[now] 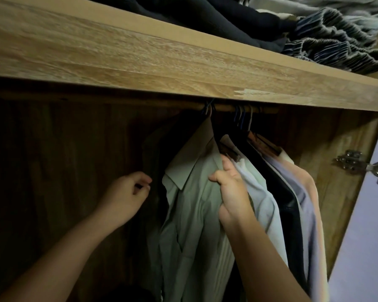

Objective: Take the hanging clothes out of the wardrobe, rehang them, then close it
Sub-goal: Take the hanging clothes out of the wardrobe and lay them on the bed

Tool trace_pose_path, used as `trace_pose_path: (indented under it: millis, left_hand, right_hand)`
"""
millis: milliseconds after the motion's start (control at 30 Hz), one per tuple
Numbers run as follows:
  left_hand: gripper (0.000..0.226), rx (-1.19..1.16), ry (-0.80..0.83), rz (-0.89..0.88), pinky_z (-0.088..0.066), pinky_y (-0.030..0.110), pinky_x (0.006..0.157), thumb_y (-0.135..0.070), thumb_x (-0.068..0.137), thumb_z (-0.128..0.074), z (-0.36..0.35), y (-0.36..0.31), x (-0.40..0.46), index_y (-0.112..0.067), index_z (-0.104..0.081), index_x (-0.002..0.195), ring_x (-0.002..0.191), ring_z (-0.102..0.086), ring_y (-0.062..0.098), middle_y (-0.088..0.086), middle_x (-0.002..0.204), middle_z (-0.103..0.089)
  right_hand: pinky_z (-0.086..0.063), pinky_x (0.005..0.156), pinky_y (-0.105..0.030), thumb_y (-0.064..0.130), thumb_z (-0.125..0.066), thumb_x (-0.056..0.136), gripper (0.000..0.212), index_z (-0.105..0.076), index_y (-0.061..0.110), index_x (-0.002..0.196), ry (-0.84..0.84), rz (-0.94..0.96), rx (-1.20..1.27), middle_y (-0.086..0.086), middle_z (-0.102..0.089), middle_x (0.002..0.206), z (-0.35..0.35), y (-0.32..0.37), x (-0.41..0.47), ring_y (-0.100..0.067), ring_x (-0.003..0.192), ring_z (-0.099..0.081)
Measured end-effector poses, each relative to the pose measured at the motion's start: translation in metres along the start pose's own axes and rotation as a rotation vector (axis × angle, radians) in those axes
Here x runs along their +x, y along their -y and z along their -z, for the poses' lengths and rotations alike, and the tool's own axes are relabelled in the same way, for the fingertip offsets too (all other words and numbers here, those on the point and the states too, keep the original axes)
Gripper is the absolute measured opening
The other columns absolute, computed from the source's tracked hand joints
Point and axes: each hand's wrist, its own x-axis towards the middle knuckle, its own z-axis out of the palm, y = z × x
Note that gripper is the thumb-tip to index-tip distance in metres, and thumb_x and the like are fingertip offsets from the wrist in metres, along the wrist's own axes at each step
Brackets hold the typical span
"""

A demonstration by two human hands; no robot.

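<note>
Below the wooden shelf [183, 68], five garments hang from one rail [225, 108]: a green shirt [194, 214], a white shirt [264, 201], a dark jacket [290, 205], a lilac shirt [301, 192] and a peach one [312, 184]. Two hands reach in. One hinge [351, 160] shows.

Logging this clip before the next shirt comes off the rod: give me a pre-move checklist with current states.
1. Wardrobe door open: ok.
2. Right hand holds a garment: ok, fingers curled on the white shirt.
3. Left hand holds something: cannot tell, fingers curled in shadow.
4. Hangers hooked on the wooden rod: ok.
5. Green shirt free of both hands: cannot tell.
</note>
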Motion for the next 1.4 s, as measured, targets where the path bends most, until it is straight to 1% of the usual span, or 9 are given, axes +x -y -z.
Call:
trace_pose_path:
  millis: [200, 433, 633, 800, 933, 1033, 1167, 1267, 1400]
  left_hand:
    - [0.019, 0.021, -0.023, 0.0, -0.036, 0.011, 0.063, -0.011, 0.093, -0.05, 0.007, 0.012, -0.001, -0.019, -0.059, 0.109, 0.08, -0.052, -0.001, -0.01, 0.093, -0.056]
    - [0.019, 0.039, -0.048, -0.019, -0.035, 0.014, 0.061, -0.013, 0.094, -0.048, 0.01, 0.004, 0.009, -0.021, -0.058, 0.108, 0.08, -0.052, 0.0, -0.015, 0.088, -0.053]
    - [0.026, 0.091, -0.026, -0.067, -0.039, 0.026, 0.078, -0.009, 0.095, -0.046, -0.011, -0.013, 0.014, -0.01, -0.059, 0.116, 0.097, -0.055, 0.021, 0.009, 0.109, -0.061]
    - [0.033, 0.147, 0.197, -0.149, -0.033, 0.026, 0.099, -0.012, 0.097, -0.041, -0.047, -0.008, 0.001, -0.007, -0.053, 0.128, 0.125, -0.046, 0.026, 0.012, 0.133, -0.052]
    - [0.028, -0.1, 0.361, -0.188, -0.042, 0.029, 0.086, -0.016, 0.098, -0.037, -0.064, -0.02, -0.027, -0.015, -0.064, 0.092, 0.091, -0.059, 0.013, 0.008, 0.099, -0.065]
    - [0.039, -0.203, 0.408, -0.255, -0.039, 0.017, 0.064, -0.034, 0.09, -0.041, -0.067, -0.048, -0.049, -0.006, -0.061, 0.072, 0.064, -0.052, -0.001, 0.006, 0.074, -0.06]
    - [0.048, -0.293, 0.367, -0.355, -0.032, 0.023, 0.054, -0.046, 0.078, -0.051, -0.078, -0.093, -0.083, -0.002, -0.053, 0.058, 0.055, -0.042, 0.0, -0.005, 0.056, -0.047]
    - [0.04, -0.367, 0.294, -0.373, -0.029, 0.02, 0.049, -0.019, 0.092, -0.056, -0.092, -0.134, -0.116, 0.003, -0.054, 0.058, 0.05, -0.04, -0.001, -0.003, 0.053, -0.046]
    - [0.041, -0.364, 0.273, -0.433, -0.031, 0.031, 0.053, -0.04, 0.078, -0.049, -0.107, -0.185, -0.164, -0.007, -0.056, 0.056, 0.048, -0.038, 0.003, -0.004, 0.048, -0.046]
  right_hand:
    - [-0.058, 0.068, -0.038, -0.014, -0.038, 0.074, 0.046, -0.062, 0.009, 0.105, 0.055, -0.024, -0.057, -0.016, -0.069, 0.094, 0.012, -0.019, -0.034, -0.028, 0.082, -0.068]
    - [-0.055, 0.069, -0.038, 0.0, -0.047, 0.06, 0.042, -0.071, 0.016, 0.09, 0.141, -0.134, -0.251, -0.02, -0.069, 0.092, 0.052, -0.027, -0.083, -0.03, 0.082, -0.065]
    - [-0.045, 0.063, -0.029, 0.009, -0.062, 0.046, 0.036, -0.07, 0.011, 0.082, 0.179, -0.239, -0.309, -0.017, -0.063, 0.083, 0.085, -0.016, -0.122, -0.026, 0.077, -0.058]
    - [-0.04, 0.067, -0.031, 0.004, -0.06, 0.046, 0.041, -0.061, 0.0, 0.087, 0.216, -0.309, -0.322, -0.017, -0.061, 0.084, 0.109, 0.027, -0.168, -0.028, 0.081, -0.054]
    - [-0.04, 0.077, -0.035, 0.012, -0.058, 0.038, 0.046, -0.066, 0.008, 0.083, 0.158, -0.29, -0.548, -0.017, -0.061, 0.086, 0.122, 0.073, -0.205, -0.028, 0.085, -0.057]
    - [-0.036, 0.068, -0.031, 0.011, -0.057, 0.043, 0.038, -0.07, 0.013, 0.079, 0.12, -0.231, -0.557, -0.016, -0.057, 0.08, 0.124, 0.103, -0.243, -0.024, 0.077, -0.054]
    - [-0.044, 0.06, -0.026, -0.002, -0.057, 0.046, 0.034, -0.066, 0.001, 0.079, 0.058, -0.248, -0.366, -0.017, -0.058, 0.073, 0.13, 0.14, -0.302, -0.023, 0.067, -0.057]
    - [-0.048, 0.059, -0.026, -0.005, -0.057, 0.048, 0.033, -0.065, 0.001, 0.08, 0.009, -0.25, -0.385, -0.019, -0.061, 0.075, 0.135, 0.173, -0.348, -0.024, 0.066, -0.06]
    - [-0.051, 0.057, -0.026, -0.014, -0.046, 0.057, 0.033, -0.067, -0.001, 0.079, -0.138, -0.229, -0.528, -0.021, -0.063, 0.076, 0.141, 0.218, -0.415, -0.023, 0.064, -0.063]
